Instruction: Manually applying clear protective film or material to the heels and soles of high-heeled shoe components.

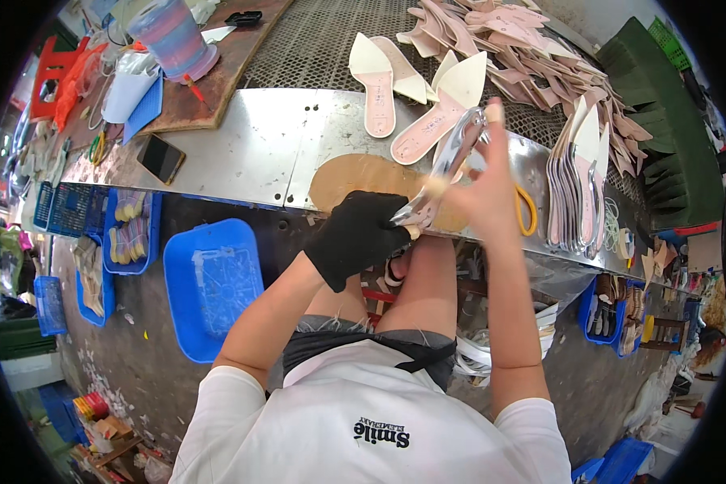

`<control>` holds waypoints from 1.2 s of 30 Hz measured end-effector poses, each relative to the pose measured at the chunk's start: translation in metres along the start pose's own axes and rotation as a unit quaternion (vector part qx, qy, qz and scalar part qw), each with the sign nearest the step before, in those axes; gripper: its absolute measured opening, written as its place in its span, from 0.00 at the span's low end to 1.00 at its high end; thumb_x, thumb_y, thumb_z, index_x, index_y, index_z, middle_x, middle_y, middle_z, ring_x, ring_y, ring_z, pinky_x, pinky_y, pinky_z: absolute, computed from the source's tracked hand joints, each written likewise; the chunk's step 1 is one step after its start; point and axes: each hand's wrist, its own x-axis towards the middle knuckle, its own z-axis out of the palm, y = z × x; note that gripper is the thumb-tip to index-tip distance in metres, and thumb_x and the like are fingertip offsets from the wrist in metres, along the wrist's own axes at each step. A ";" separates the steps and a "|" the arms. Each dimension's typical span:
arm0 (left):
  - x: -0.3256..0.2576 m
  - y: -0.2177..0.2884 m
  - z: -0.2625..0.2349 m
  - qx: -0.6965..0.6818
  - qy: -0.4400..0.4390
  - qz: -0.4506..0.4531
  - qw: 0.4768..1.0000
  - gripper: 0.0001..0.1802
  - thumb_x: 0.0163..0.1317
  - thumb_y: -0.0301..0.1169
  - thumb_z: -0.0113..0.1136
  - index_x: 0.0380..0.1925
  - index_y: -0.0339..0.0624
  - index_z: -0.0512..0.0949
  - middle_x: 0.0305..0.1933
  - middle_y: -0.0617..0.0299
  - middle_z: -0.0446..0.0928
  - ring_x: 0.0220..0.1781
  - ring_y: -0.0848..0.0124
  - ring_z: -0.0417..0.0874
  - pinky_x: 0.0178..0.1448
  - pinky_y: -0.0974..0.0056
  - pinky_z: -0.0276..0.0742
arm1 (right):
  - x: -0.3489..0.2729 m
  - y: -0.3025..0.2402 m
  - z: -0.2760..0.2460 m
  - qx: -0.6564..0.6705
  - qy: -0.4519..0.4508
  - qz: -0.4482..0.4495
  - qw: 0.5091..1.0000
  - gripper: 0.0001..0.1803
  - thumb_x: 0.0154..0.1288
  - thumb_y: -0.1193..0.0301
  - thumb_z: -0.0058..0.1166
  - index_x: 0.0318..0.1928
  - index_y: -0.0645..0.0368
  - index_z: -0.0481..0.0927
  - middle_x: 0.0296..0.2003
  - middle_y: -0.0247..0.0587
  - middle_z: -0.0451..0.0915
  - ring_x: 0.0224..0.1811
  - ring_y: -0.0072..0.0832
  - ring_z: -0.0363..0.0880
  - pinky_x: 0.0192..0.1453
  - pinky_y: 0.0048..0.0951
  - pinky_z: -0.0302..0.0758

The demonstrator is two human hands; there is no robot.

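Observation:
My left hand [361, 234], in a black glove, is closed around the near end of a shiny silver shoe part [458, 143] above the bench edge. My right hand [488, 181] is bare except for pale finger covers and is smeared by motion. Its thumb and a finger lie against the same part, farther up. Just beyond are pale pink insoles with cream pointed toes, one [379, 101] flat on the bench and another [427, 133] partly behind the silver part. A brown oval patch [355, 179] lies on the metal bench top beneath my hands.
Pink shoe pieces [516, 48] are heaped on the mesh [315, 48] at the back right. A row of insoles [569, 185] stands right, beside yellow-handled scissors [527, 211]. A phone [161, 159] lies left on the metal bench. A blue basin [214, 282] sits below left.

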 end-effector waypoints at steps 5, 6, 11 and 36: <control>0.000 0.004 -0.004 0.100 0.049 0.095 0.989 0.13 0.52 0.30 0.62 0.39 0.39 0.79 0.26 0.51 0.80 0.26 0.59 0.82 0.33 0.62 0.76 | 0.015 -0.006 -0.002 -0.084 -0.058 -0.029 0.994 0.46 0.43 0.64 0.70 0.63 0.65 0.62 0.49 0.47 0.69 0.40 0.30 0.75 0.39 0.25 0.75; 0.002 0.006 -0.004 0.105 0.047 0.087 0.990 0.14 0.53 0.30 0.62 0.40 0.39 0.78 0.27 0.51 0.80 0.25 0.61 0.82 0.34 0.62 0.76 | 0.026 0.004 -0.005 -0.090 -0.046 -0.050 0.994 0.45 0.43 0.63 0.70 0.62 0.64 0.64 0.48 0.46 0.70 0.38 0.29 0.75 0.38 0.25 0.75; -0.007 -0.001 0.002 -0.110 0.023 0.000 0.994 0.16 0.56 0.29 0.60 0.44 0.34 0.77 0.30 0.55 0.81 0.31 0.73 0.82 0.38 0.64 0.77 | 0.011 -0.003 0.000 -0.148 -0.034 -0.081 0.985 0.41 0.45 0.63 0.70 0.59 0.65 0.68 0.43 0.42 0.71 0.32 0.24 0.73 0.33 0.22 0.72; -0.023 -0.016 -0.009 -0.242 -0.065 -0.058 0.966 0.20 0.49 0.28 0.68 0.43 0.33 0.78 0.34 0.63 0.81 0.36 0.79 0.77 0.41 0.69 0.74 | 0.043 -0.010 -0.043 0.049 -0.176 0.074 0.980 0.10 0.68 0.66 0.51 0.35 0.60 0.78 0.19 0.27 0.73 0.16 0.11 0.68 0.18 0.14 0.62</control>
